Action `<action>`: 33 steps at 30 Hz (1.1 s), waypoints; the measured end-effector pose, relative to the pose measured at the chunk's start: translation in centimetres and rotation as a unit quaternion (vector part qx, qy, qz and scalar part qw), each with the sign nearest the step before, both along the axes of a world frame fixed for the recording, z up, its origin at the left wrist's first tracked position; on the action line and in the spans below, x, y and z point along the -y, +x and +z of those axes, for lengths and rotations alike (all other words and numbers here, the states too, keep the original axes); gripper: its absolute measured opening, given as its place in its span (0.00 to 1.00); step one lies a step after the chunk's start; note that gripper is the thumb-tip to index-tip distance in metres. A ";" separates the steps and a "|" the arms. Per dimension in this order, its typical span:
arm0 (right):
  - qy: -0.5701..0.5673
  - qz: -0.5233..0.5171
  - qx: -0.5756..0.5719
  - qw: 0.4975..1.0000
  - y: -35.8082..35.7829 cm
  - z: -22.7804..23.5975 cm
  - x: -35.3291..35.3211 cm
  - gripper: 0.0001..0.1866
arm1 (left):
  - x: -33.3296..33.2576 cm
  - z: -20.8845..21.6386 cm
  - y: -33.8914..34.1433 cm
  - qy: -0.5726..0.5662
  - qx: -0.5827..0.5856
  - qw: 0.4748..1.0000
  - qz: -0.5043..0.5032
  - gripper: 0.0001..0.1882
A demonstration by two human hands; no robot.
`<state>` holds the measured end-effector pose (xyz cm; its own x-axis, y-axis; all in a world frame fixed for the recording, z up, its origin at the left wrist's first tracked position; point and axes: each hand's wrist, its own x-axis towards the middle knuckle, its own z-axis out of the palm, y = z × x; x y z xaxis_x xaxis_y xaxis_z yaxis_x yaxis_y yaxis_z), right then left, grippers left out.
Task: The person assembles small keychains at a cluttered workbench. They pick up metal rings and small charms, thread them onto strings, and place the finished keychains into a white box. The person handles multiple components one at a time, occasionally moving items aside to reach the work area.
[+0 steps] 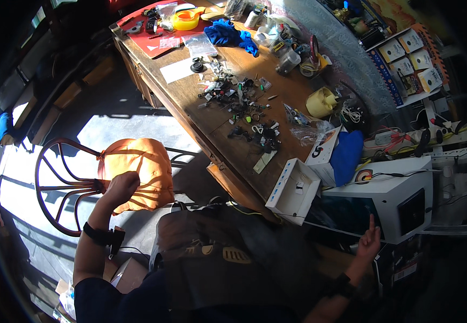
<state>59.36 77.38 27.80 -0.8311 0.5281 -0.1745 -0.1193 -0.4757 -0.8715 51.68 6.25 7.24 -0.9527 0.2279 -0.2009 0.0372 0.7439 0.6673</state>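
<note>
My left hand (123, 188) is closed in a fist, its back toward me, with nothing showing in it. In the picture it overlaps the orange cushion (150, 167) on a chair with a curved, dark backrest (38, 169); whether it touches either, I cannot tell. A dark band (98, 235) circles that wrist. Over on the right, my right hand (370, 245) is empty, one finger stretched out and the others loosely bent. Closest to it is a white computer case (392, 202) with a dark panel (346, 215); I cannot tell whether they touch.
A wooden table (217, 126) bears several small dark parts (228, 89), blue gloves (224, 33), a yellow tape roll (185, 19) and a cream-coloured spool (321, 102). An open white box (294, 191) stands at its near corner. Cables (395, 139) run behind the case.
</note>
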 end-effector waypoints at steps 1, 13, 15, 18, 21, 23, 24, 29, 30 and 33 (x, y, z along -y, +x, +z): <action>0.025 0.006 -0.011 1.000 0.1 1.0 0.2 0.11 | 1.1 -0.7 -0.1 -0.069 0.010 0.997 0.033 0.05; -0.008 0.429 -0.007 0.903 -5.4 1.7 26.3 0.07 | -21.8 12.7 -3.1 0.492 0.061 0.789 -0.364 0.23; -0.044 0.467 -0.008 0.883 -5.6 1.8 28.6 0.08 | -25.3 14.0 -2.8 0.514 0.094 0.741 -0.423 0.23; -0.049 0.479 -0.033 0.876 -5.2 2.9 28.6 0.08 | -26.5 10.3 -4.0 0.433 0.201 0.786 -0.392 0.24; -0.080 0.359 -0.167 0.915 -3.9 4.8 24.3 0.08 | -21.8 3.0 -5.0 0.123 0.149 0.948 -0.252 0.29; -0.083 0.249 -0.228 0.938 -2.5 6.2 19.2 0.11 | -16.3 -0.9 -4.5 0.046 0.106 0.972 -0.203 0.31; -0.084 0.217 -0.251 0.940 -1.5 6.8 16.1 0.14 | -13.6 -2.4 -3.6 0.057 0.140 0.981 -0.125 0.30; 0.063 0.011 -0.170 0.983 4.8 9.1 -0.5 0.16 | 0.8 -7.4 -1.3 0.104 0.107 0.985 0.082 0.17; 0.056 -0.022 -0.146 0.987 5.7 9.4 -2.7 0.17 | 3.2 -8.0 -1.1 0.151 0.093 0.976 0.129 0.16; 0.124 -0.050 -0.040 0.990 6.8 9.8 -4.2 0.18 | 7.2 -8.1 -0.9 0.073 0.138 0.960 0.233 0.16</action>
